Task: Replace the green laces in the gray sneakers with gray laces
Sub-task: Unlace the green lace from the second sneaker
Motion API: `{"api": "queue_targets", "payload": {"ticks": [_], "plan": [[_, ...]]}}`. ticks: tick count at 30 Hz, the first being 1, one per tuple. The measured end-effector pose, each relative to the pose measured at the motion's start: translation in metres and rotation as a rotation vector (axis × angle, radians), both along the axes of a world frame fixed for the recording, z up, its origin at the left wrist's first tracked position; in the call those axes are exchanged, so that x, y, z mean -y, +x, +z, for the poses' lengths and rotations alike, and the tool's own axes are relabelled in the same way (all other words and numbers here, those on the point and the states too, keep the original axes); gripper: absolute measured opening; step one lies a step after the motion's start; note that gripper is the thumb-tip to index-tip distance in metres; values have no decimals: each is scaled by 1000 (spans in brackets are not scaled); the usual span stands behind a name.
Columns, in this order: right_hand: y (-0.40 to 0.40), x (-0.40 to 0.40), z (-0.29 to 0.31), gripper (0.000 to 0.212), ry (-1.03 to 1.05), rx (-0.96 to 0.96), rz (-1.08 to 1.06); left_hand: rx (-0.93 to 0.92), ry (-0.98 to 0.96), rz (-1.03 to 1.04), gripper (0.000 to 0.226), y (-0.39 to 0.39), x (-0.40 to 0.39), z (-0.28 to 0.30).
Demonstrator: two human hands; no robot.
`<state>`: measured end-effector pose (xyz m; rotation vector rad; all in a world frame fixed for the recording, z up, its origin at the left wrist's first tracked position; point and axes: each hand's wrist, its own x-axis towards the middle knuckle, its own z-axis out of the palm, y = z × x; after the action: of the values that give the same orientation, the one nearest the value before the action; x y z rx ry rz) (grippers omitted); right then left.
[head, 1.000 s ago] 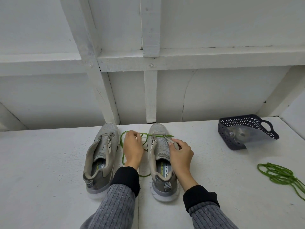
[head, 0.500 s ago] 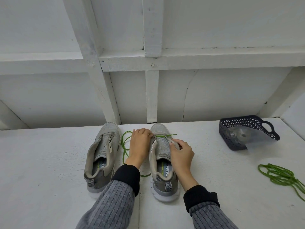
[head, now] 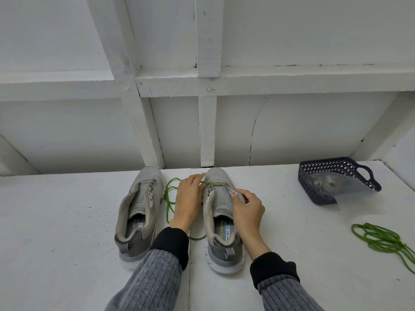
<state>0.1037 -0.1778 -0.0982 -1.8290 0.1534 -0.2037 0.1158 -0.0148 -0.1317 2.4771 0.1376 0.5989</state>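
Observation:
Two gray sneakers stand side by side on the white table, toes toward the wall. The left sneaker [head: 139, 212] has no lace. The right sneaker [head: 221, 212] keeps a green lace [head: 168, 198] only across its front eyelets; the rest loops loosely on the table between the shoes. My left hand [head: 188, 198] pinches this lace at the front left eyelet. My right hand [head: 246, 209] grips the shoe's right eyelet flap.
A dark perforated basket [head: 332, 176] with a clear plastic bag in it stands at the back right. A second green lace [head: 381, 241] lies bundled near the right edge. A white wooden wall rises just behind the shoes.
My left hand moved right, from between the shoes to the right sneaker's front eyelet. The short green stretch across the shoe got shorter. My right hand stayed put.

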Motion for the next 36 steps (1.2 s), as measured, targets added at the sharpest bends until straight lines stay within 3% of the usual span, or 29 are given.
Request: {"api": "queue_targets", "payload": {"ticks": [5,9,18,24,28,36], "plan": [[0,0,0,13,3,-3,3,-3,10,20,18,2,5,7],[0,2,0,14,2,5,-2,-59,-310,279,14,-7,2,2],[17,26,18,12,-36,10,57,63,-713,184,17,-29,-1,6],[60,67,33,14,-177,25,36,87,-800,227,8,-35,-7,13],[64,82,25,14,-277,0,96,71,-755,233,9,-38,-4,15],[61,62,45,22,-328,1,140,38,-744,231,11,-43,-4,16]]}}
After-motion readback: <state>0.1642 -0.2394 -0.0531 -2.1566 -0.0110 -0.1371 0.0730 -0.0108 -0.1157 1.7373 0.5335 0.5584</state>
